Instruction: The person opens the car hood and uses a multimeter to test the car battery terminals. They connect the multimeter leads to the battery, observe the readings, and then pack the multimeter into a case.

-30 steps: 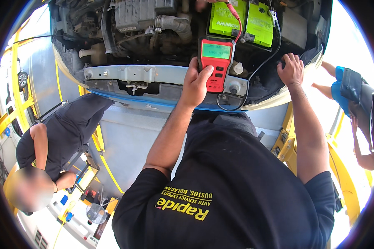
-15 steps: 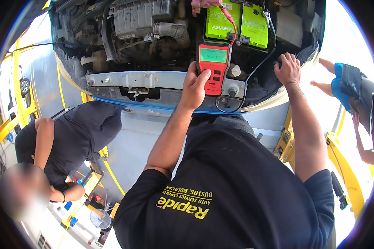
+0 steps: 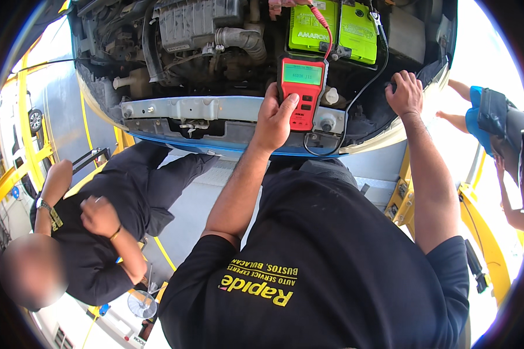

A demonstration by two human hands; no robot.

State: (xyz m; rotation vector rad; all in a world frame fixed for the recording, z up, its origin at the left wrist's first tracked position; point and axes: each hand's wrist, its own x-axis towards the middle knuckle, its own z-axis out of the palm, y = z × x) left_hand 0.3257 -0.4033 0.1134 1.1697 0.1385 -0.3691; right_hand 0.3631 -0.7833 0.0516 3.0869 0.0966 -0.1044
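Observation:
My left hand (image 3: 275,119) is closed round a red battery tester (image 3: 301,96) with a lit green screen, its thumb lying by the buttons. A red lead (image 3: 328,36) runs from the tester's top towards a pink clamp (image 3: 282,4) at the upper edge. The bright green car battery (image 3: 343,35) sits just beyond the tester. A black cable (image 3: 364,87) loops from a metal clamp (image 3: 378,22) on the battery's right side to below the tester. My right hand (image 3: 406,96) rests on the engine bay's front right edge, fingers bent and apart, holding nothing visible.
Around the battery lie the engine (image 3: 192,26), a ribbed air hose (image 3: 241,39) and the front crossmember (image 3: 215,109). A co-worker in dark clothes (image 3: 128,198) stands close at my left. Another person (image 3: 495,122) is at the right, near a yellow lift post (image 3: 486,232).
The tester in my left hand has tilted slightly, and its screen text differs. My right hand stays in place. The co-worker at left has turned and raised both forearms.

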